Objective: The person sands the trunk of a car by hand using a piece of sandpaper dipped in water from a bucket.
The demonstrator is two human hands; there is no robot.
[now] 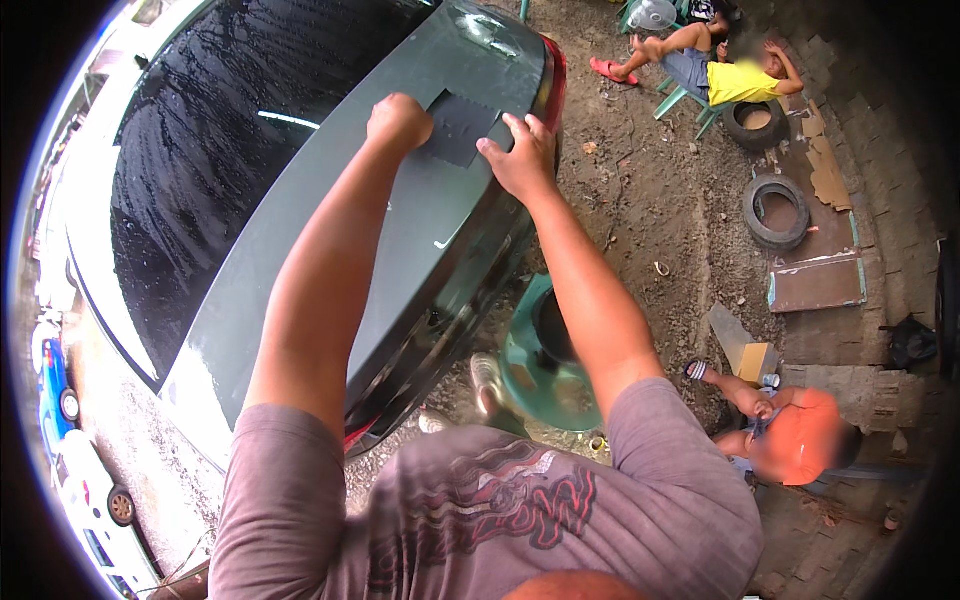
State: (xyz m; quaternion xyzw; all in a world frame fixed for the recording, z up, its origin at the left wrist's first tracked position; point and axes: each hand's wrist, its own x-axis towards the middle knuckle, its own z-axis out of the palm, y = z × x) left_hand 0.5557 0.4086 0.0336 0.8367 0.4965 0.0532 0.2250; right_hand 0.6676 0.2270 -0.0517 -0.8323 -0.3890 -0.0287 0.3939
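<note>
A thin, dark grey square sheet [462,128] lies on the grey-green trunk lid [415,215] of a car, near its rear edge. It looks like sandpaper, though the grit is too fine to make out. My left hand [400,122] is closed at the sheet's left edge, its fingertips hidden beneath the knuckles. At the opposite edge is my right hand [525,157], thumb and forefinger spread apart, their tips touching the sheet's border. Both my arms are stretched forward over the car's tail.
Left of the lid is the wet, dark rear window [235,110]. A green plastic stool [550,395] stands by my legs. On the dirt ground to the right lie tires [776,212] and a brown panel [815,282]. Seated people in yellow [740,83] and orange [805,435] are farther right.
</note>
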